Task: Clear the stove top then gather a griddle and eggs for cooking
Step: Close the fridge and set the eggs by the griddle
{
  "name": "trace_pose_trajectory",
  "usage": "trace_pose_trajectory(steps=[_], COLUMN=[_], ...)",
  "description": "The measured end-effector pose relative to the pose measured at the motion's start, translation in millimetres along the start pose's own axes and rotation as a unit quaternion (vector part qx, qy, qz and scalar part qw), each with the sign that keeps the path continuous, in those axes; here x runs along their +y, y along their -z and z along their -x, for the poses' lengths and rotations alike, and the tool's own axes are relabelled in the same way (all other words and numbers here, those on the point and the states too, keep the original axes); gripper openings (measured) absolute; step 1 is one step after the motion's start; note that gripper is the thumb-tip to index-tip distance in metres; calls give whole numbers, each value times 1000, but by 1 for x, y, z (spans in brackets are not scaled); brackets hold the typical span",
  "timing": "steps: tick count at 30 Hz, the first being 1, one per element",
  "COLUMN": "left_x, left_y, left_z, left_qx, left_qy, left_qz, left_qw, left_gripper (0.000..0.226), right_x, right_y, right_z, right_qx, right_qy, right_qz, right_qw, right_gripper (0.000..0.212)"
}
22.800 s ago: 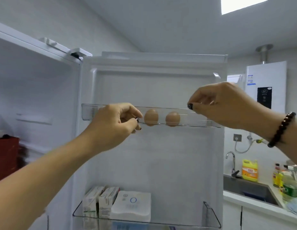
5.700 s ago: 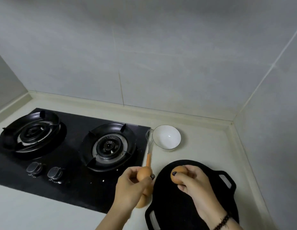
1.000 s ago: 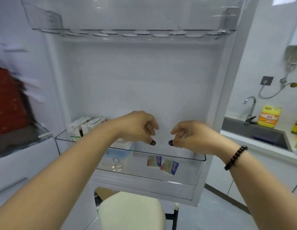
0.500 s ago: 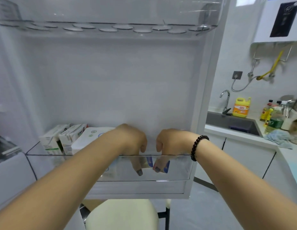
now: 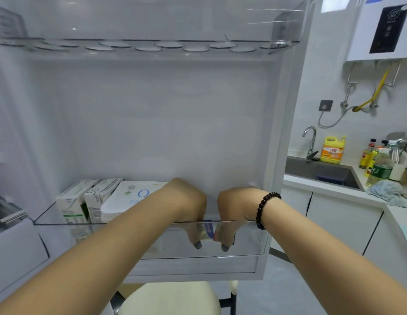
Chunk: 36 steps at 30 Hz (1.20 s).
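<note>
Eggs are nowhere in view; my left hand (image 5: 186, 201) and right hand (image 5: 234, 205) dip fingers-down into the fridge door bin (image 5: 250, 237) at six o'clock, reaching small packets (image 5: 209, 230), grip unclear.

Cartons (image 5: 84, 201) and white pack (image 5: 127, 198) are blocking the door bin's (image 5: 243, 237) left half; both hands are filling the middle; right end is staying open.

Yellow detergent jug (image 5: 332, 150) — red label reads "立白" — nothing else legible
</note>
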State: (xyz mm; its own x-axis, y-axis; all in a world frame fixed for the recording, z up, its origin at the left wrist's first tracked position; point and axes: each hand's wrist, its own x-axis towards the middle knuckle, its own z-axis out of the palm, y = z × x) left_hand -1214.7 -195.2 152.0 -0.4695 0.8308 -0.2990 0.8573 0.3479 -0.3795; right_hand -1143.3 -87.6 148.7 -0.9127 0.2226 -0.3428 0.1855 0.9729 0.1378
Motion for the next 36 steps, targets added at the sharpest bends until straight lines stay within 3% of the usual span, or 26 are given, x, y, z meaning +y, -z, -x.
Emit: trace_pose_trajectory(steps=[6, 10, 14, 17, 24, 28, 36], left_x=[-11, -13, -12, 9, 83, 111, 137], left_y=[0, 5, 10, 10, 0, -5, -18], left_z=[10, 25, 47, 63, 60, 50, 49], left_qx=[45, 91, 156, 214, 365, 442, 511], left_qy=[10, 5, 24, 35, 120, 186, 222], left_qz=[120, 233, 319, 397, 498, 516, 508], left_qw=[992, 968, 934, 892, 777, 710, 657], left_gripper=[53, 52, 47, 42, 39, 37, 39], right_x=[5, 11, 27, 41, 68, 83, 94], right_y=[-1, 4, 3, -7, -51, -69, -93], right_z=[10, 41, 77, 100, 109, 104, 103], right_qx=[71, 160, 260, 336, 522, 543, 499], right_qy=[-3, -9, -13, 23, 78, 69, 77], right_qz=[-34, -56, -124, -241, -429, -482, -508], right_qw=[997, 985, 958, 910, 733, 685, 699], right_gripper=[46, 33, 37, 41, 35, 40, 42])
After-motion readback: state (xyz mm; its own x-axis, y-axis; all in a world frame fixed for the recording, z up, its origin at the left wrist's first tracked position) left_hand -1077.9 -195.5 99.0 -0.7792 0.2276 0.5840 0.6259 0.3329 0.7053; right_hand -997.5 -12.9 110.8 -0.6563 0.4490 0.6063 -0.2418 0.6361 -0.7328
